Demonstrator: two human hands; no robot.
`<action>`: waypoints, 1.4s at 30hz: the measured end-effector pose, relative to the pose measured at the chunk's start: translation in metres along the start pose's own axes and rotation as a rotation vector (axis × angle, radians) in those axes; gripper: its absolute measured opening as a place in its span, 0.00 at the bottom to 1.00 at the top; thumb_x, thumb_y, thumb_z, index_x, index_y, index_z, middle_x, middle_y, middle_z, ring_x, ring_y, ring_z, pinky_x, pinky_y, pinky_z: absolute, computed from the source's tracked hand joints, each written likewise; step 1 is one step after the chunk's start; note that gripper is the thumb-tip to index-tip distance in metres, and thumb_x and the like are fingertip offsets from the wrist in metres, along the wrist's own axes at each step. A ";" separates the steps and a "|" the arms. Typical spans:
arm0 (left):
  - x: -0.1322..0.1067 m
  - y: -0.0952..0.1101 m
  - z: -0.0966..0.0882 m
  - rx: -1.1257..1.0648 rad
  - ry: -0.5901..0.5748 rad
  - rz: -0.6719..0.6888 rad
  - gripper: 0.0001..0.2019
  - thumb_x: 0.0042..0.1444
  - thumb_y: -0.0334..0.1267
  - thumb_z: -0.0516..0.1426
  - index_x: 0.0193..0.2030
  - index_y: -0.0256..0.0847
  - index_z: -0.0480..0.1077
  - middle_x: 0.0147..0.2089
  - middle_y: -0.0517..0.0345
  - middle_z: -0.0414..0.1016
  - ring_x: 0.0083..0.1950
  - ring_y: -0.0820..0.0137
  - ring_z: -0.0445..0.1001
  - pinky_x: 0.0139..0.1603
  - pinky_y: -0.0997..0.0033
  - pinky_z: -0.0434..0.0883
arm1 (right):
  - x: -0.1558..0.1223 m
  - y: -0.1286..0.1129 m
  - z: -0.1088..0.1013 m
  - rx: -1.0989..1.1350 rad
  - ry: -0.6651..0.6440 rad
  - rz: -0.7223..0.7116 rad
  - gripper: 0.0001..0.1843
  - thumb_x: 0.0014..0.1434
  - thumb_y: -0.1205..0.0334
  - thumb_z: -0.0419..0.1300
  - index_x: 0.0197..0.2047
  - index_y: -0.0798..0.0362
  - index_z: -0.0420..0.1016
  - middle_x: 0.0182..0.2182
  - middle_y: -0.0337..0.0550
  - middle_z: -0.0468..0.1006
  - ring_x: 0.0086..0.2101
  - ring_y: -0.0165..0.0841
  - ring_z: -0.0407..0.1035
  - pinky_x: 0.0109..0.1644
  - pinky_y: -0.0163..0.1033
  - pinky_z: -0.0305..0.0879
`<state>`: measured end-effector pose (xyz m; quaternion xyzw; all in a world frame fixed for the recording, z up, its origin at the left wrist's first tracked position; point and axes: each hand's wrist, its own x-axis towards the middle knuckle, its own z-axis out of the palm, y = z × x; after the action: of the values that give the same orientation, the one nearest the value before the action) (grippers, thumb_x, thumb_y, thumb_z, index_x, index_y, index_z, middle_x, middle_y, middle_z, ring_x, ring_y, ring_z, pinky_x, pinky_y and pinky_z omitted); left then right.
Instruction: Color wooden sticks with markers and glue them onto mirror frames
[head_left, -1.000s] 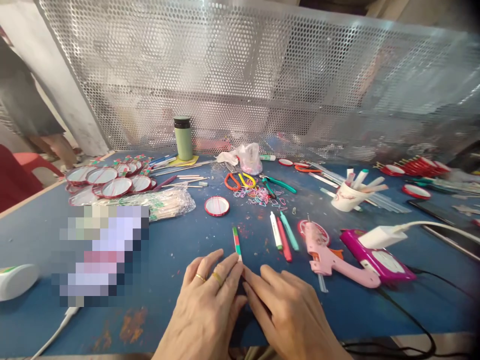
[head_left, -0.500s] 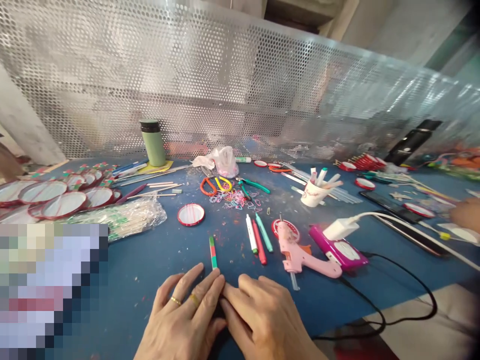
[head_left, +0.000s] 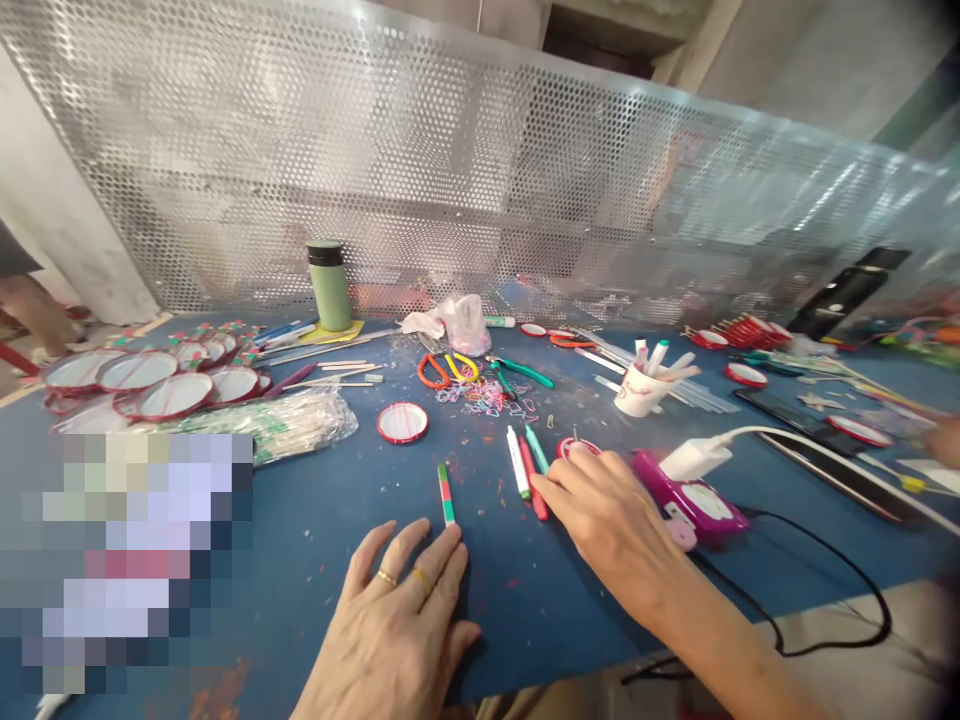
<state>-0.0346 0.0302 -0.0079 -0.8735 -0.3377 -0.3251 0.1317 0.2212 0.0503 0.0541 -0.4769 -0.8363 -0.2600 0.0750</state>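
A flat stick (head_left: 446, 494) with green, red and teal bands lies on the blue table. My left hand (head_left: 409, 600) rests flat beside it, fingers stretched, with a fingertip at its near end. My right hand (head_left: 607, 500) is over the markers, fingers bent downward and loosely apart. Its index fingertip is at the red marker (head_left: 531, 470); I cannot tell whether it touches. A white marker (head_left: 517, 462) with a green tip lies to the left, and a teal marker (head_left: 537, 446) runs partly under the hand. The hand hides most of the pink glue gun (head_left: 679, 535).
A purple power strip (head_left: 694, 500) with a white plug and cables sits right of my hand. Ahead are a red-rimmed disc (head_left: 403, 422), pliers (head_left: 525, 372) and a cup of markers (head_left: 641, 388). Bagged sticks (head_left: 300, 425) and more discs lie left. Another person's hand (head_left: 943, 440) shows at far right.
My right hand has left the near end of the stick and moved right and forward to the markers and glue gun. My left hand stays at the stick. The view has shifted slightly.
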 end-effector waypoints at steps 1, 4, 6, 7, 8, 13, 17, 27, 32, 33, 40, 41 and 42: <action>0.001 0.002 0.001 -0.012 0.019 -0.032 0.16 0.66 0.44 0.55 0.55 0.41 0.74 0.57 0.58 0.78 0.57 0.60 0.73 0.59 0.57 0.61 | 0.002 0.000 0.002 -0.008 0.003 -0.018 0.12 0.64 0.75 0.55 0.32 0.53 0.75 0.29 0.44 0.72 0.35 0.39 0.62 0.40 0.43 0.50; 0.001 0.006 0.001 -0.041 0.043 -0.065 0.15 0.66 0.44 0.54 0.53 0.41 0.74 0.56 0.57 0.79 0.56 0.60 0.73 0.58 0.56 0.62 | 0.007 0.002 0.006 -0.017 0.020 -0.060 0.13 0.65 0.75 0.54 0.34 0.53 0.76 0.28 0.43 0.71 0.33 0.38 0.60 0.40 0.43 0.50; 0.002 0.006 -0.001 -0.047 0.028 -0.044 0.14 0.66 0.42 0.55 0.54 0.40 0.74 0.57 0.55 0.78 0.55 0.60 0.74 0.57 0.56 0.64 | 0.008 0.003 0.006 -0.013 0.017 -0.089 0.13 0.66 0.75 0.53 0.34 0.53 0.76 0.28 0.43 0.71 0.33 0.38 0.60 0.40 0.43 0.50; 0.002 0.005 -0.003 -0.045 0.016 -0.032 0.14 0.66 0.40 0.55 0.54 0.40 0.74 0.57 0.55 0.78 0.55 0.59 0.74 0.57 0.55 0.65 | 0.009 0.003 0.006 -0.014 0.014 -0.106 0.14 0.66 0.75 0.52 0.34 0.53 0.75 0.28 0.43 0.71 0.33 0.37 0.60 0.40 0.43 0.50; 0.003 0.005 -0.005 -0.042 0.000 -0.015 0.13 0.66 0.39 0.55 0.54 0.40 0.74 0.57 0.55 0.78 0.55 0.59 0.74 0.56 0.55 0.65 | 0.009 0.004 0.005 -0.017 0.013 -0.125 0.15 0.67 0.74 0.52 0.33 0.53 0.75 0.28 0.43 0.71 0.33 0.37 0.60 0.41 0.43 0.50; 0.005 0.002 -0.014 -0.034 -0.069 0.040 0.13 0.66 0.38 0.55 0.54 0.39 0.73 0.58 0.55 0.77 0.57 0.55 0.74 0.55 0.53 0.68 | 0.009 0.010 0.005 -0.073 -0.009 -0.241 0.17 0.67 0.75 0.49 0.31 0.53 0.73 0.28 0.43 0.71 0.32 0.37 0.60 0.43 0.44 0.53; 0.001 0.001 -0.009 -0.048 -0.087 0.059 0.14 0.66 0.40 0.55 0.55 0.39 0.73 0.58 0.53 0.77 0.58 0.57 0.74 0.55 0.54 0.69 | 0.011 0.014 0.003 -0.029 0.026 -0.328 0.17 0.69 0.73 0.48 0.33 0.53 0.74 0.27 0.42 0.70 0.31 0.35 0.60 0.42 0.44 0.55; -0.014 0.012 -0.006 0.071 -0.016 0.146 0.17 0.65 0.37 0.52 0.54 0.31 0.73 0.56 0.43 0.78 0.59 0.56 0.74 0.57 0.55 0.71 | -0.014 -0.013 -0.018 0.532 0.406 -0.026 0.13 0.63 0.70 0.59 0.50 0.46 0.71 0.37 0.41 0.79 0.37 0.35 0.75 0.48 0.45 0.71; -0.017 0.010 -0.010 0.068 -0.067 0.153 0.20 0.66 0.42 0.51 0.56 0.29 0.72 0.58 0.40 0.76 0.61 0.54 0.72 0.60 0.52 0.70 | -0.011 -0.051 -0.011 1.126 0.638 0.494 0.03 0.65 0.67 0.57 0.41 0.48 0.68 0.29 0.39 0.79 0.34 0.38 0.78 0.45 0.51 0.75; -0.017 0.009 -0.010 0.059 -0.066 0.160 0.20 0.67 0.42 0.51 0.57 0.29 0.71 0.59 0.40 0.76 0.62 0.54 0.72 0.60 0.51 0.70 | -0.008 -0.055 -0.009 1.220 0.644 0.577 0.01 0.66 0.65 0.57 0.41 0.49 0.69 0.31 0.40 0.79 0.32 0.37 0.79 0.43 0.51 0.76; -0.015 -0.001 -0.014 0.034 -0.045 0.204 0.17 0.67 0.39 0.52 0.56 0.31 0.72 0.59 0.46 0.76 0.60 0.58 0.73 0.58 0.57 0.72 | -0.003 -0.073 -0.006 1.306 0.545 0.688 0.08 0.67 0.63 0.57 0.47 0.51 0.76 0.35 0.45 0.80 0.32 0.36 0.79 0.36 0.42 0.79; -0.015 -0.002 -0.014 0.024 -0.048 0.205 0.17 0.67 0.39 0.53 0.57 0.31 0.72 0.59 0.46 0.76 0.61 0.58 0.73 0.59 0.57 0.72 | -0.004 -0.075 -0.008 1.237 0.543 0.660 0.08 0.67 0.64 0.58 0.47 0.51 0.76 0.35 0.45 0.79 0.33 0.36 0.79 0.36 0.42 0.79; -0.016 -0.003 -0.013 0.015 -0.055 0.203 0.17 0.67 0.38 0.53 0.57 0.31 0.71 0.60 0.46 0.75 0.61 0.58 0.72 0.60 0.58 0.71 | -0.004 -0.076 -0.008 1.179 0.538 0.623 0.08 0.66 0.65 0.59 0.46 0.51 0.77 0.36 0.46 0.79 0.34 0.36 0.78 0.35 0.40 0.79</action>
<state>-0.0519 0.0185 -0.0083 -0.9107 -0.2536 -0.2835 0.1613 0.1590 0.0117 0.0321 -0.4930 -0.6151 0.1597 0.5942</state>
